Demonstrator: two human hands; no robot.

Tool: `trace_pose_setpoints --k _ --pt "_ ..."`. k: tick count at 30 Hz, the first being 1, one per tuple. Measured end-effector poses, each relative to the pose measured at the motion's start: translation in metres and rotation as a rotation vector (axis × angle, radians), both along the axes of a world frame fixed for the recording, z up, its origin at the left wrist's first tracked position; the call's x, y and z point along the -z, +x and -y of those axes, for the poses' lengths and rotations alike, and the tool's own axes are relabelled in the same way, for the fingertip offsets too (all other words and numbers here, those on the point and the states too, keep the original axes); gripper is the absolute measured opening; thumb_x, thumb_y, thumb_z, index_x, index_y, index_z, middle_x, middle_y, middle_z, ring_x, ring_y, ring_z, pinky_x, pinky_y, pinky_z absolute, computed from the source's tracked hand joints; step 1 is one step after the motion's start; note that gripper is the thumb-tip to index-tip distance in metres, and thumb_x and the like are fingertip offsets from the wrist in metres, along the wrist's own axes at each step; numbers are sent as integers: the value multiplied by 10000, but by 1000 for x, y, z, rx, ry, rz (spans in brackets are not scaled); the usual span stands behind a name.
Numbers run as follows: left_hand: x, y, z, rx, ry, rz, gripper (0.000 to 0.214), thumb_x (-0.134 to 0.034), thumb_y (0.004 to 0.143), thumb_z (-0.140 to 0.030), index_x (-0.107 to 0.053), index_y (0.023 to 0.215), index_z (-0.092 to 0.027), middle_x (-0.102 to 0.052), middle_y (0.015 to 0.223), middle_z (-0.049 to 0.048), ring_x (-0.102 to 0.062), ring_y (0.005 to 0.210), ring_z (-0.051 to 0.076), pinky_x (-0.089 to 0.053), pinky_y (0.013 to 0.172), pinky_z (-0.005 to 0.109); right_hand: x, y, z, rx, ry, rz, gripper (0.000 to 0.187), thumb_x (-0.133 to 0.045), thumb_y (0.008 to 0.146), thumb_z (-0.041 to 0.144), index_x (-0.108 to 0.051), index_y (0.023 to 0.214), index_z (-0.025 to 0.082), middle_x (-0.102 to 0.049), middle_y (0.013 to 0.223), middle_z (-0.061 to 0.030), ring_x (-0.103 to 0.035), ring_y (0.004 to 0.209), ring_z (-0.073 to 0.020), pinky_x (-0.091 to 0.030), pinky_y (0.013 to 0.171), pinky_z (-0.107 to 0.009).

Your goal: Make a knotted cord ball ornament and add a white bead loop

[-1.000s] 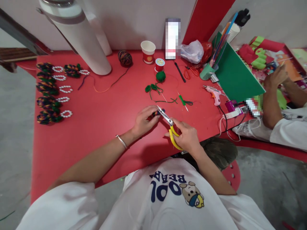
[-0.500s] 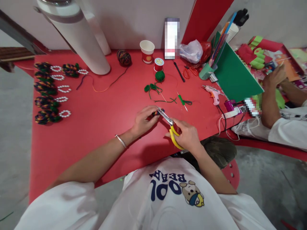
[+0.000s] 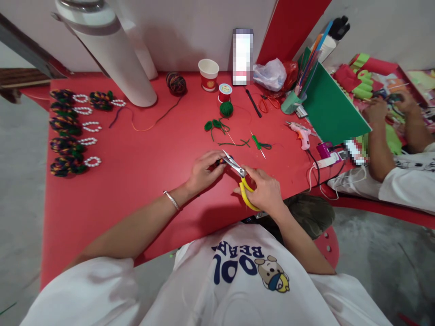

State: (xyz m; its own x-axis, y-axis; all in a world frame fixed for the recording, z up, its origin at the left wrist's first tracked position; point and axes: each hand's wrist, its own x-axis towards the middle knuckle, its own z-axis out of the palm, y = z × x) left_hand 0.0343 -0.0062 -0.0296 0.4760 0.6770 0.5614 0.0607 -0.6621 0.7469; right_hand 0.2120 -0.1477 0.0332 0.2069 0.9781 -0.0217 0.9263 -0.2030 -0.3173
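My left hand is closed, pinching a small piece of dark multicoloured yarn work that the fingers mostly hide. In my right hand is a pair of scissors with yellow handles and silver blades. The blades are slightly parted and point up and left, right at the yarn piece. Whether they touch the yarn I cannot tell. Beyond my hands lie small green yarn pieces, a green-handled crochet hook and a ball of green yarn.
Several multicoloured yarn bundles with white bead loops line the table's left side. A tall flask, yarn ball and paper cup stand at the back. To the right are a pink glue gun, green board and another person's arms.
The scissor blades have parted a little near the yarn piece. My hands have stayed almost in place. The other person's hands at the right have shifted and now hold a dark object.
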Motion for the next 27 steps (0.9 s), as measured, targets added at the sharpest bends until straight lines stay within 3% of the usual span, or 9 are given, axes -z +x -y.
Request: trace_pose_setpoints --k 7,21,27 --pt "0 2 0 9 -9 1 149 -637 933 -194 -748 1032 -195 -785 987 84 -733 917 186 -601 832 322 0 3 0 -22 -11 -74 577 -680 913 593 -677 1376 248 -775 999 -67 -720 859 -215 -456 720 -283" --pt "0 1 -1 19 -10 -1 170 -633 924 -180 -750 1046 -195 -791 1039 100 -738 961 198 -602 865 349 1 5 0 -32 -15 -38 634 -692 887 627 -650 1407 265 -773 1037 -74 -716 856 -221 -442 694 -278" --pt "1 1 -1 38 -9 -9 153 -635 938 -189 -751 1038 -200 -790 1015 89 -735 944 189 -600 852 332 1 7 0 -34 -4 -75 580 -688 885 641 -698 1328 267 -775 936 -49 -714 822 -212 -422 682 -276"
